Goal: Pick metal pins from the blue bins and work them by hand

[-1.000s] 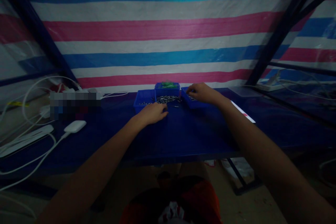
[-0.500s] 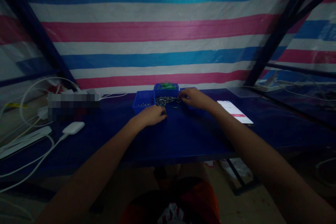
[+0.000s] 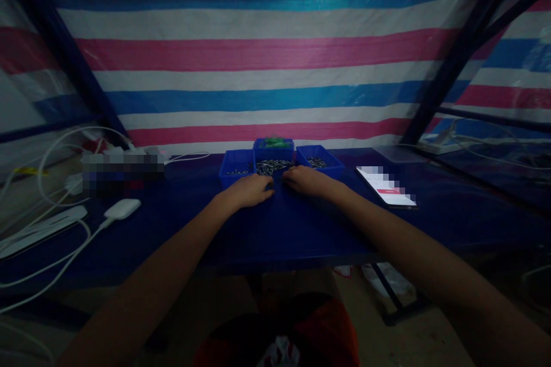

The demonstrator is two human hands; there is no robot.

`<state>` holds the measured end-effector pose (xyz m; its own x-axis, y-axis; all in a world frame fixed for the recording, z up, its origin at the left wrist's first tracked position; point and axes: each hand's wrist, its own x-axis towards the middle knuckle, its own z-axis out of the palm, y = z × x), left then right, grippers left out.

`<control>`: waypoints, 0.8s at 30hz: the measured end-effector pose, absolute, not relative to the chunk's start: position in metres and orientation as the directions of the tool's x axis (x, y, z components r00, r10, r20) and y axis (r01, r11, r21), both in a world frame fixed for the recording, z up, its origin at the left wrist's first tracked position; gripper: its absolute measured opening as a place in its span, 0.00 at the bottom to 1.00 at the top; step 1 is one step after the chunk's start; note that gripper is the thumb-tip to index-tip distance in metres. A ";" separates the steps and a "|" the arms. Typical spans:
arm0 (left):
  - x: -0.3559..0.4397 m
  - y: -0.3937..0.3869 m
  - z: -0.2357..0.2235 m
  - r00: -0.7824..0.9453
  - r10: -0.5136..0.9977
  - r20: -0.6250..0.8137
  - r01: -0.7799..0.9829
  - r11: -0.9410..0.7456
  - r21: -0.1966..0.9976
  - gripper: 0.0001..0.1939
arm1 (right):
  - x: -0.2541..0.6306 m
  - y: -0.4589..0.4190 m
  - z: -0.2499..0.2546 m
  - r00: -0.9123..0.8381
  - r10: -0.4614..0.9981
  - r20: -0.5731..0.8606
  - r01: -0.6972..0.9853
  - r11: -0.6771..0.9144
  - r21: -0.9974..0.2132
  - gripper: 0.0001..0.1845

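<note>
Dim light; clock read with the metal-piece pile as hub, 12 pointing away from the wearer. Small metal pieces (image 3: 272, 165) lie in a loose heap on the blue table (image 3: 275, 235), between two of the open blue bins. Left hand (image 3: 253, 190) at 7 o'clock, palm down, low at the near side of the heap; fingers curled fairly narrow, thumb side toward the other hand. Cannot tell whether anything is pinched there. Right hand (image 3: 305, 179) at 4 o'clock, fingers bent down and bunched at the heap's near right edge; tips in shadow, so cannot tell whether they grip a piece. A gap of bare table separates the two hands. Left bin (image 3: 236, 157) at 9, a thin scatter of metal bits inside; right bin (image 3: 330, 172) at 3, a fuller cluster of small metal bits; back bin (image 3: 274, 152) at 12, something green in it. Phone (image 3: 381, 184) at 4, farther out than the right hand, lying flat, screen lit. White charger (image 3: 123, 208) well out at 8, joined to a white cable (image 3: 74, 258). Striped sheet (image 3: 267, 77) hangs behind the bins at 12.
</note>
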<state>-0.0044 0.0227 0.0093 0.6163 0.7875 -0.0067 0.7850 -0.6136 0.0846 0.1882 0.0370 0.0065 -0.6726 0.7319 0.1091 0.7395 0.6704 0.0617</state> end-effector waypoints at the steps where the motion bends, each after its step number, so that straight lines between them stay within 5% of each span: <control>1: -0.004 0.023 0.009 0.616 0.788 -0.005 0.785 -0.613 0.084 0.16 | 0.188 0.037 0.007 -0.681 0.725 0.105 0.732 0.680 0.056 0.14; 24: -0.004 0.020 0.009 0.636 0.772 -0.004 0.771 -0.635 0.055 0.12 | 0.183 0.033 0.015 -0.797 0.594 0.112 0.564 0.797 -0.214 0.10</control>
<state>-0.0040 0.0203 0.0093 0.6360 0.7717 -0.0037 0.7706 -0.6349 0.0553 0.1827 0.0325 0.0146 -0.7968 0.5938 0.1119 0.5643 0.7974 -0.2135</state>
